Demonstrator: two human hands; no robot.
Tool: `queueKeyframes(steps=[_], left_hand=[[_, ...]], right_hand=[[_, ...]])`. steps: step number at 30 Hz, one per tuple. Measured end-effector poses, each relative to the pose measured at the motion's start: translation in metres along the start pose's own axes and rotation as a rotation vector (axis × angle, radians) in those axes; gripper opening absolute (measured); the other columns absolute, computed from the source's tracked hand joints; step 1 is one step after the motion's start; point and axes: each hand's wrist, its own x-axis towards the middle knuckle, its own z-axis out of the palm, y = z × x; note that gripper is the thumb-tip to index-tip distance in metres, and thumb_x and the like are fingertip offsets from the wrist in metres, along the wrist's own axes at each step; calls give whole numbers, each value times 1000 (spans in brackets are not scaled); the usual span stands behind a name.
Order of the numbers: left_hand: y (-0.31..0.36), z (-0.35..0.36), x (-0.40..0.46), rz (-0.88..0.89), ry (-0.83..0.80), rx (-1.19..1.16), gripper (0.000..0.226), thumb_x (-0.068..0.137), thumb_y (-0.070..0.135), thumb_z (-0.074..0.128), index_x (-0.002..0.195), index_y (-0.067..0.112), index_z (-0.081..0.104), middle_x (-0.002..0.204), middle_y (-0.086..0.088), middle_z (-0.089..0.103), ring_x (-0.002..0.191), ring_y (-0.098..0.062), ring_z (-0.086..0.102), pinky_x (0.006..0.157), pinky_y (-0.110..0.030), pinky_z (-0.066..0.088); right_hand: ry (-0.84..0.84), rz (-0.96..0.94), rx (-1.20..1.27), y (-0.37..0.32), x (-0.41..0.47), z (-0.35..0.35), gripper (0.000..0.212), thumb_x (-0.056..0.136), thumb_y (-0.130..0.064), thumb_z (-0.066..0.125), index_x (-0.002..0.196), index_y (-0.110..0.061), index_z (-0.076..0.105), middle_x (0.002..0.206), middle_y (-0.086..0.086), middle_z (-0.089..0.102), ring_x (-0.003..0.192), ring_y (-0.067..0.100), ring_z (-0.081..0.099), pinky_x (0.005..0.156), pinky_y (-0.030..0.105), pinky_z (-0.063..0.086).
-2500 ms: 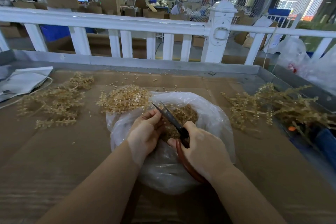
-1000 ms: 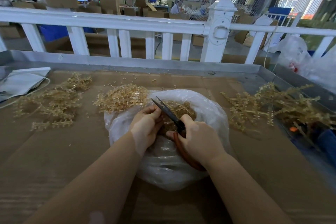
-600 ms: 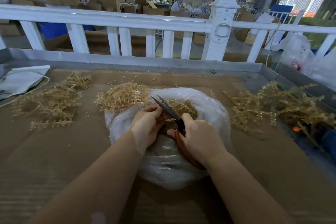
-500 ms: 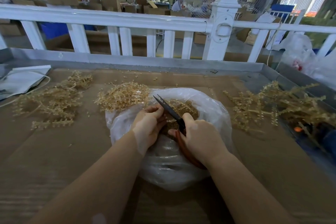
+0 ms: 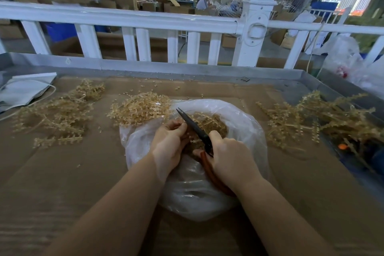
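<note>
So you're mid-job here, I'd say somewhere around halfway, not near the end. Your right hand [image 5: 229,157] is wrapped tight round the red handles of the scissors [image 5: 194,125], and the dark blades point up toward 11 o'clock and look pretty much together. Your left hand [image 5: 169,141] has its fingers curled in, pinching a little sprig [image 5: 189,136] of that amber plastic right against the blade, dead centre over the mouth of the clear bag [image 5: 245,122]. Most of the sprig is buried in your fingers, so I can't tell how much of it is left to snip. As for what's done: the bag already holds a decent heap of cut bits [image 5: 212,121], sitting at the back of its opening, just past the blade tips. There's also a tight stripped-looking pile [image 5: 141,108] touching the bag at 11 o'clock, and a looser spread [image 5: 56,116] out at 9 o'clock that looks handled too, though I can't swear to it. What's left is the big tangle of long branches [image 5: 315,116] at 3 o'clock, well apart from the bag, and they look full. The bag is slumped flat on the cardboard [image 5: 62,172], nowhere near full, so there's plenty of room.
</note>
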Motion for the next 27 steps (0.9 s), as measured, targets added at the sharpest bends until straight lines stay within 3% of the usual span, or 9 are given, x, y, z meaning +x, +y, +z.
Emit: queueKeyframes(steps=[7, 14, 20, 27], left_hand=[[-6, -1, -6, 140, -19, 24, 26, 94, -4, 47, 73, 10, 52, 54, 5, 63, 52, -5, 63, 54, -17, 53], [-9, -3, -8, 173, -8, 89, 26, 94, -2, 49, 72, 13, 53, 71, -2, 59, 59, -7, 59, 60, -19, 51], [-9, -4, -8, 174, 22, 135, 22, 94, 0, 51, 76, 12, 54, 86, -13, 58, 84, -27, 54, 86, -43, 46], [-8, -3, -8, 166, 34, 139, 22, 94, -1, 51, 76, 11, 54, 86, -13, 57, 84, -26, 54, 84, -40, 47]], right_hand=[[64, 1, 34, -3, -7, 1, 46, 90, -63, 41, 101, -18, 47, 77, 0, 62, 69, 19, 61, 57, 24, 36], [78, 20, 70, -3, -9, -1, 48, 89, -65, 44, 107, -21, 50, 81, -2, 63, 73, 15, 61, 66, 27, 50], [68, 24, 41, -5, -8, -2, 51, 88, -67, 42, 109, -21, 51, 82, -2, 63, 76, 16, 62, 66, 27, 48], [80, 14, 43, -5, -8, -2, 47, 89, -63, 46, 108, -21, 54, 80, -2, 63, 73, 15, 61, 65, 25, 44]])
